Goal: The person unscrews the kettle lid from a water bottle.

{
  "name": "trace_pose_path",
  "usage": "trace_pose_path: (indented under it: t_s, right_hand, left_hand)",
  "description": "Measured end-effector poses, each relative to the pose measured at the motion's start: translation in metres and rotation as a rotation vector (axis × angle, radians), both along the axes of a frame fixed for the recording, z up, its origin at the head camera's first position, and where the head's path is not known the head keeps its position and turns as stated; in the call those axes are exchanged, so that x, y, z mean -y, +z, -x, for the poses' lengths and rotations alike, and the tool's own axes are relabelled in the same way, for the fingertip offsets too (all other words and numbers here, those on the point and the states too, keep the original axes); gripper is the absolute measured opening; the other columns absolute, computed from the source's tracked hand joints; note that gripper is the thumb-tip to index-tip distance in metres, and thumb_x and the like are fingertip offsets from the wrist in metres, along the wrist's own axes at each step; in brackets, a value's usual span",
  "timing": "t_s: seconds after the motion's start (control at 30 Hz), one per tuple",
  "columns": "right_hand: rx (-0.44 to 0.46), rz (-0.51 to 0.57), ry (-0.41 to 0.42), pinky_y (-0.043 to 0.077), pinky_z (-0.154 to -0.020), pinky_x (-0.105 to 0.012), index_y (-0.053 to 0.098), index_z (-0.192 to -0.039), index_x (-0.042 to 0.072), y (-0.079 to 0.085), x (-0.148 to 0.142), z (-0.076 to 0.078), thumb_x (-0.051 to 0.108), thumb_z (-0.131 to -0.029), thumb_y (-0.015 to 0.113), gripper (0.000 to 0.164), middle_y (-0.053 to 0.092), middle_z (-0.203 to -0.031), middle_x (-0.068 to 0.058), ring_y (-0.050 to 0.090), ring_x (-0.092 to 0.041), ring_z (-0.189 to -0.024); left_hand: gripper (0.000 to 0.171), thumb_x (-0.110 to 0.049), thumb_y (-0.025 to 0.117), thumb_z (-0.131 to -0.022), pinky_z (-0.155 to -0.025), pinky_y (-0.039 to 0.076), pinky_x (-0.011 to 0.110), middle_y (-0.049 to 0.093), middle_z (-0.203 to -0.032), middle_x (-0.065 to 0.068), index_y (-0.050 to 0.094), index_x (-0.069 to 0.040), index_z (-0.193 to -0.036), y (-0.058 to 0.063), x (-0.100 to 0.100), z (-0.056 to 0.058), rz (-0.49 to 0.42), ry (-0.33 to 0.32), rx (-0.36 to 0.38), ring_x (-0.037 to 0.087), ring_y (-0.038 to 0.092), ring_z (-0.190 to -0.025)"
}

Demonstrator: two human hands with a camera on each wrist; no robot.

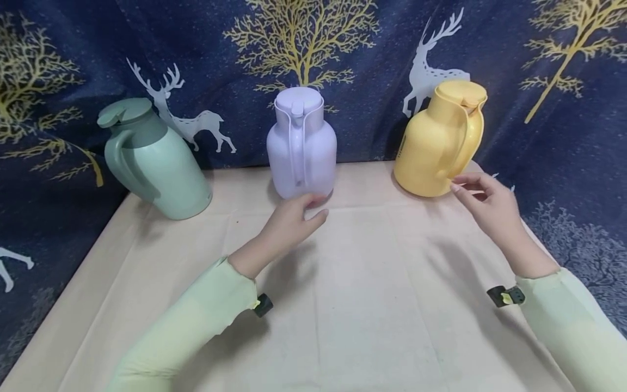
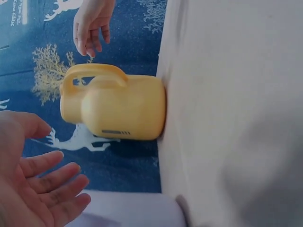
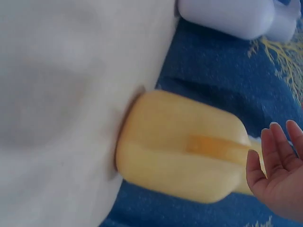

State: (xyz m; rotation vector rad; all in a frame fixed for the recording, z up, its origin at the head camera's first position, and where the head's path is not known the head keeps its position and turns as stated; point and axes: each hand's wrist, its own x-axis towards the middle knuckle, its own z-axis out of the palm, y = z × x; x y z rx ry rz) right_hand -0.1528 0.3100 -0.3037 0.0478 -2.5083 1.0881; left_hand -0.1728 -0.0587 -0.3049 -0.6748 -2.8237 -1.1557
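Three thermos jugs stand upright in a row at the table's far side. The green jug (image 1: 166,169) is at the left, its handle turned to the left. A lilac jug (image 1: 318,158) stands in the middle with its handle facing me. At the right is the yellow jug (image 1: 426,147), its handle toward the right hand. My left hand (image 1: 294,220) reaches in front of the lilac jug's base, fingers relaxed, thumb apart and nothing held. My right hand (image 1: 492,209) hovers beside the lower end of the yellow handle, fingers loosely bent and holding nothing.
A beige cloth (image 1: 362,305) covers the table. Behind it hangs a dark blue curtain (image 1: 372,125) with gold trees and white deer. The jugs stand close to this curtain. Small dark wrist devices (image 1: 506,295) sit at both sleeves.
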Motion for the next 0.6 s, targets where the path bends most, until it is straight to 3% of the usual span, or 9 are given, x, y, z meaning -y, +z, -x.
trace_pose_path:
  t_s: [0.2,0.3,0.43,0.6]
  right_hand:
    - [0.000,0.024,-0.087,0.038,-0.071,-0.003,0.065,-0.108,0.033,0.014,-0.012,0.004,0.034,-0.101,0.063,0.007,0.052,-0.089,0.045,0.050,0.017,-0.084]
    - [0.001,0.042,-0.116,0.037,-0.069,-0.006,0.059,-0.102,0.045,0.023,-0.018,0.007,0.035,-0.102,0.061,0.010,0.052,-0.087,0.043,0.050,0.014,-0.082]
    - [0.008,0.067,-0.168,0.037,-0.071,-0.005,0.054,-0.101,0.049,0.038,-0.026,0.013,0.035,-0.103,0.058,0.014,0.050,-0.091,0.041,0.048,0.012,-0.086]
    - [-0.028,0.122,-0.207,0.039,-0.072,-0.001,0.054,-0.101,0.046,0.062,-0.035,0.023,0.030,-0.103,0.056,0.016,0.051,-0.095,0.034,0.050,0.011,-0.085]
  left_hand:
    - [0.044,-0.023,0.062,-0.100,-0.110,0.051,0.040,0.067,-0.138,0.013,0.061,-0.003,-0.139,0.017,-0.018,0.019,-0.077,-0.063,0.003,0.028,0.063,-0.128]
    - [0.045,-0.022,0.061,-0.101,-0.112,0.049,0.039,0.064,-0.143,0.013,0.057,-0.004,-0.142,0.029,-0.029,0.029,-0.116,-0.086,0.034,0.028,0.060,-0.132]
    - [0.046,-0.023,0.062,-0.101,-0.115,0.046,0.035,0.060,-0.147,0.011,0.055,-0.007,-0.144,0.051,-0.044,0.042,-0.177,-0.089,0.074,0.025,0.057,-0.136]
    - [0.050,-0.030,0.062,-0.102,-0.115,0.046,0.030,0.058,-0.151,0.007,0.053,-0.013,-0.148,0.084,-0.062,0.056,-0.186,-0.074,0.086,0.020,0.056,-0.138]
